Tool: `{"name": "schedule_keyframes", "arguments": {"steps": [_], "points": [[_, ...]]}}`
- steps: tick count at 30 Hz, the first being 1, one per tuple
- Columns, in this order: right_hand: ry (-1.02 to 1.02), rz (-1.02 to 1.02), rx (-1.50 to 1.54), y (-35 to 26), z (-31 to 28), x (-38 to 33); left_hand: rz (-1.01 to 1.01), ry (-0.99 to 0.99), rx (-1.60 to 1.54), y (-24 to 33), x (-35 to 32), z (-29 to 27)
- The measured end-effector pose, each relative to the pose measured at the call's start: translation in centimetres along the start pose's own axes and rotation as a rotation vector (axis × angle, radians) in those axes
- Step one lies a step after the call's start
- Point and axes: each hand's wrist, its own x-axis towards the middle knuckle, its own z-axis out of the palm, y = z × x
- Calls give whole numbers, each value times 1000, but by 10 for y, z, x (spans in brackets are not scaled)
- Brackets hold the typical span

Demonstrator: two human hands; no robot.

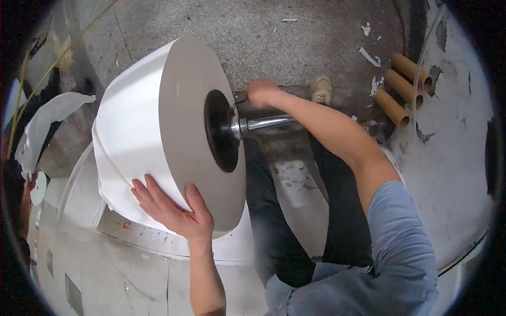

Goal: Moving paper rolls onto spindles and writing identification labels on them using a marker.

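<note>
One large white roll [163, 131], left of centre. Left hand [176, 213], grip spread wide, rests on its lower part. Black disc [222, 131], mid-frame. Thin dark tool [241, 101]; right hand [262, 95], grip closed on it. Steel shaft [270, 122], centre. Three brown tubes [405, 87], upper right.

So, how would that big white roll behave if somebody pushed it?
The big white roll of sheet material is probably heavy, being so thickly wound. Its round shape and the shiny metal shaft at its black, disc-shaped hub suggest it may turn rather than slide. Its outer sheet looks creased at left, so may be floppy.
</note>
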Motion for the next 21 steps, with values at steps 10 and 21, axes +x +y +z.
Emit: {"name": "schedule_keyframes", "arguments": {"steps": [10, 21], "points": [[-77, 35, 68, -5, -12, -4, -2, -20, -22, 2, 0, 2], [-71, 20, 49, -6, -19, -7, -3, -25, -12, 3, 1, 2]]}}
